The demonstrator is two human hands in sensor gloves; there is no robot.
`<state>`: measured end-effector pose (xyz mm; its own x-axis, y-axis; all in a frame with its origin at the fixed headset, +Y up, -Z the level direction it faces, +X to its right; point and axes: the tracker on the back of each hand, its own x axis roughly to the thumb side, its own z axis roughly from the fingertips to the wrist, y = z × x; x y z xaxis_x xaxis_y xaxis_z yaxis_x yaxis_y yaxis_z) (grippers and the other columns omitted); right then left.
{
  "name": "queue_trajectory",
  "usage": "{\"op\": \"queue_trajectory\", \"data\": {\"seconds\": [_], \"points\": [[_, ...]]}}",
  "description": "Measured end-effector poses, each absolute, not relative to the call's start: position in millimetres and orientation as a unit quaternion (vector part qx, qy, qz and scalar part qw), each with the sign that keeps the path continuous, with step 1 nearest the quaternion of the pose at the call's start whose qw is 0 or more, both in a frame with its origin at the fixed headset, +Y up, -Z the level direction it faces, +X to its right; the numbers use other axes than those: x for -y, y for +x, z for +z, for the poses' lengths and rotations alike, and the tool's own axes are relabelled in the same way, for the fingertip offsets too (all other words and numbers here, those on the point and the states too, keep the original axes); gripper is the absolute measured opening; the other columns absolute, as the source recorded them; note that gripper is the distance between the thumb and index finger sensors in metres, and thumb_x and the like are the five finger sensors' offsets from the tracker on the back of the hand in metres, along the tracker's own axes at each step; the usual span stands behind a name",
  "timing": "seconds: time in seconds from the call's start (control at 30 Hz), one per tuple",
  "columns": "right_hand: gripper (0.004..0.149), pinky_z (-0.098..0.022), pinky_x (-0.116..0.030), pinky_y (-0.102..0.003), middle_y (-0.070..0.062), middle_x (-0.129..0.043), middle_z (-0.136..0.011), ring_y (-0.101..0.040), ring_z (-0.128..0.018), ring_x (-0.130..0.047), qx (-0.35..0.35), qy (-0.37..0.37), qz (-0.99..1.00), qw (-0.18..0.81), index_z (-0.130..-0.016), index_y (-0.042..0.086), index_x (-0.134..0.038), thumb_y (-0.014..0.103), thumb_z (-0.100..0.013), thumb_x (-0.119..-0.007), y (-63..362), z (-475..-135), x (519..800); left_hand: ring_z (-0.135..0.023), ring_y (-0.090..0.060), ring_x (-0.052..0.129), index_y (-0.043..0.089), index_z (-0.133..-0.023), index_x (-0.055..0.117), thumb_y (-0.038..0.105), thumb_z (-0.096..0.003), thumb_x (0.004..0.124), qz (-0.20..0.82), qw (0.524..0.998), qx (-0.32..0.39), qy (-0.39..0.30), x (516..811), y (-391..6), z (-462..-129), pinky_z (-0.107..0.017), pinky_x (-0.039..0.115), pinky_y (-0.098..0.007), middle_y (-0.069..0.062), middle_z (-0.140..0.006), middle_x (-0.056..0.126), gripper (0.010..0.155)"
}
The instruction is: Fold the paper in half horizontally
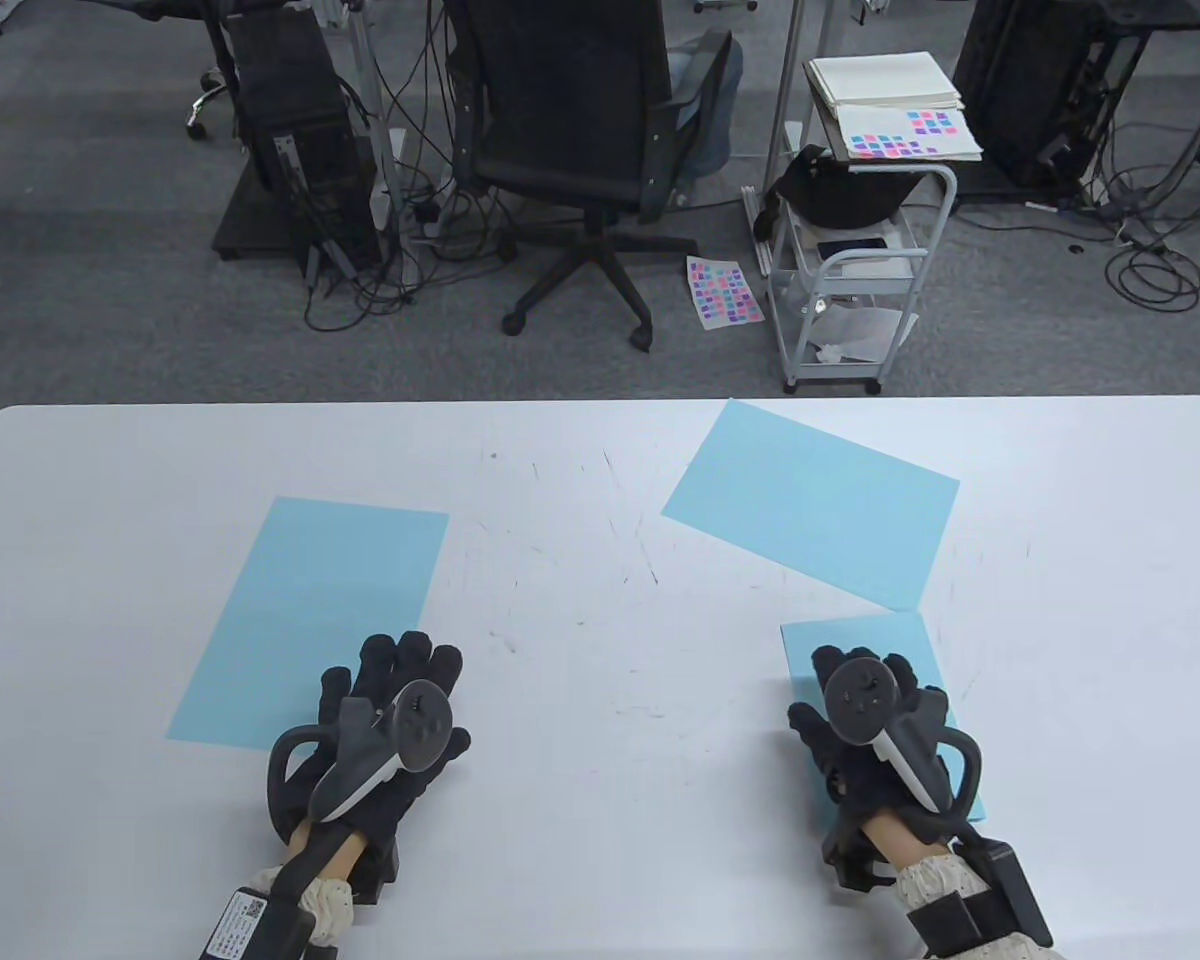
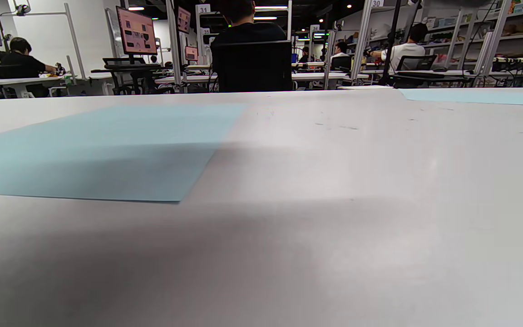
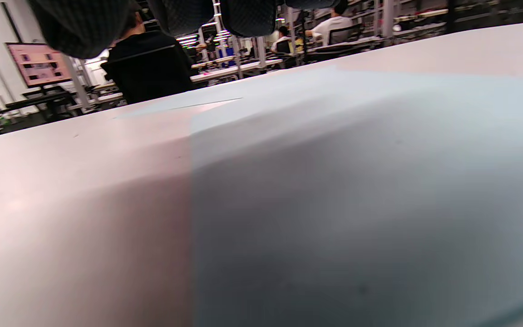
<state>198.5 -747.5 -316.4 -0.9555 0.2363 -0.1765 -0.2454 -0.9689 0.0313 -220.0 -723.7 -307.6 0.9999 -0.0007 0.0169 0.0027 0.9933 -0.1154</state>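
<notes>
From above, the left hand [image 1: 385,715] lies flat on the white table [image 1: 580,640]. Its fingers are loose and straight, and their tips touch the near corner of a big blue paper [image 1: 310,620]. This paper lies flat and unfolded just ahead of that hand. The right hand [image 1: 875,735] rests flat on a smaller blue paper [image 1: 860,640], fingers spread and holding nothing. A third blue sheet [image 1: 810,500] lies tilted just past the right hand's fingers, with its near corner touching or lying over the smaller paper. Far beyond both hands stand a black chair [image 1: 590,150] and a small white cart [image 1: 850,270].

From the left wrist, the big blue paper [image 2: 93,150] lies flat to the left on the table [image 2: 334,204]. No fingers show here. People sit at desks far behind.

From the right wrist, dark fingertips [image 3: 80,22] hang in at the top. Below them the smaller blue paper [image 3: 357,204] lies flat and fills the right side, with the bare table [image 3: 71,204] on the left.
</notes>
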Motion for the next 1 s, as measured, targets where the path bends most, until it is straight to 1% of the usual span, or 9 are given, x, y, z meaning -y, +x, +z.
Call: {"op": "queue_trajectory", "data": {"seconds": [0.17,0.27,0.47,0.73,1.0], "points": [[0.071,-0.073,-0.019,-0.068,-0.001,-0.035,-0.119,-0.040,-0.108,-0.021,-0.017,-0.021,0.995,0.100,-0.107,0.037,-0.043,0.053,-0.043,-0.071,178.5,-306.9,750.7,-0.118,-0.019,0.028,0.052,-0.105,0.030,0.062,-0.0350,0.065,0.006,0.998,0.003,-0.068,728.6,-223.8,-310.3,-0.089,0.036,-0.055,0.017,-0.121,0.028,0.078],[0.072,-0.073,-0.017,-0.069,0.000,-0.030,-0.120,-0.039,-0.108,-0.016,-0.019,0.003,0.996,0.091,-0.107,0.039,-0.041,0.053,-0.043,-0.071,172.6,-302.5,751.9,-0.118,-0.019,0.028,0.053,-0.105,0.030,0.062,-0.0350,0.065,0.004,0.997,-0.001,-0.074,731.3,-226.1,-313.1,-0.089,0.036,-0.055,0.017,-0.121,0.028,0.078],[0.072,-0.072,-0.014,-0.069,0.001,-0.026,-0.120,-0.039,-0.108,-0.012,-0.019,0.035,0.997,0.072,-0.106,0.041,-0.040,0.054,-0.043,-0.071,164.4,-294.0,752.1,-0.119,-0.019,0.025,0.054,-0.105,0.029,0.063,-0.0352,0.064,0.011,0.996,-0.015,-0.083,729.7,-237.2,-323.7,-0.089,0.034,-0.055,0.017,-0.121,0.025,0.079],[0.071,-0.072,-0.012,-0.069,0.001,-0.024,-0.120,-0.039,-0.107,-0.010,-0.018,0.057,0.997,0.054,-0.106,0.042,-0.040,0.053,-0.043,-0.071,157.8,-288.3,752.2,-0.119,-0.018,0.020,0.056,-0.104,0.026,0.063,-0.0357,0.064,0.010,0.992,-0.068,-0.108,718.7,-274.6,-343.8,-0.090,0.031,-0.055,0.019,-0.122,0.020,0.079],[0.071,-0.072,-0.013,-0.069,0.002,-0.025,-0.120,-0.039,-0.107,-0.010,-0.023,0.062,0.996,0.056,-0.106,0.042,-0.041,0.053,-0.043,-0.071,156.8,-287.9,752.8,-0.119,-0.017,0.021,0.059,-0.103,0.027,0.058,-0.0396,0.064,0.003,0.980,-0.127,-0.156,728.7,-319.1,-369.6,-0.091,0.032,-0.053,0.020,-0.121,0.020,0.073]]}}
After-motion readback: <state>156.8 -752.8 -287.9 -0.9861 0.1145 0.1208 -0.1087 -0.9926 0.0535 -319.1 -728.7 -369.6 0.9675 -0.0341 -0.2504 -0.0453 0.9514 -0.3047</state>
